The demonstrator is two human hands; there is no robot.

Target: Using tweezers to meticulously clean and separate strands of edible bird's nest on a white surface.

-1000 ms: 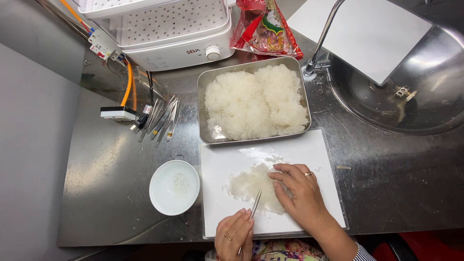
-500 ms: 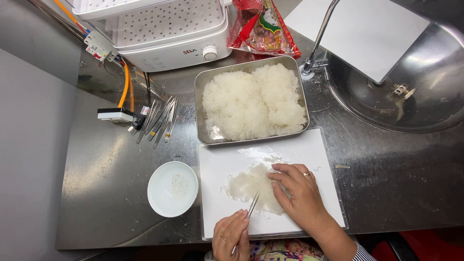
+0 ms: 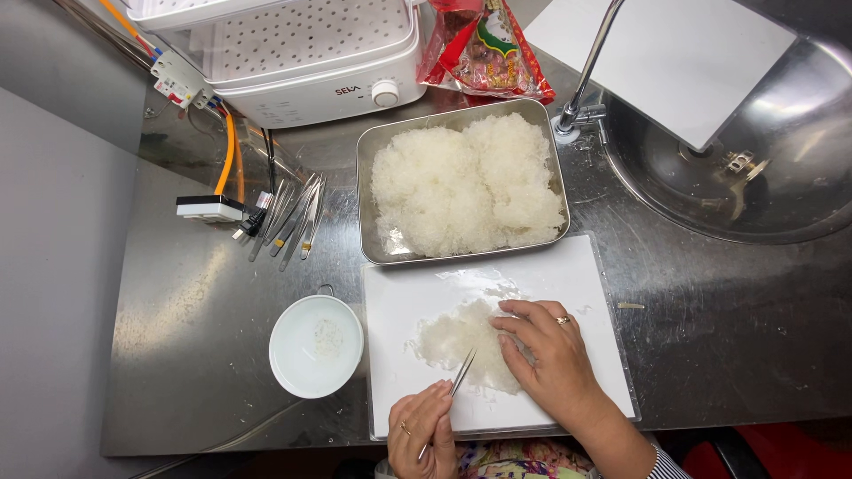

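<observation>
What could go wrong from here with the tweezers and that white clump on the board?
1. The left hand holds the tweezers with tips at the clump, close to the right hand fingers pressing it; a slip might jab them.
2. The board looks wet, so the clump might slide.
3. The small bowl sits right beside the board's left edge; the left hand might knock it.

Your stainless steel desk [image 3: 195, 355] carries a white cutting board [image 3: 568, 275], a metal tray [image 3: 373, 160] of white shreds, a small white bowl [image 3: 293, 355], spare tweezers [image 3: 293, 222] and a white steamer [image 3: 302, 80].
</observation>
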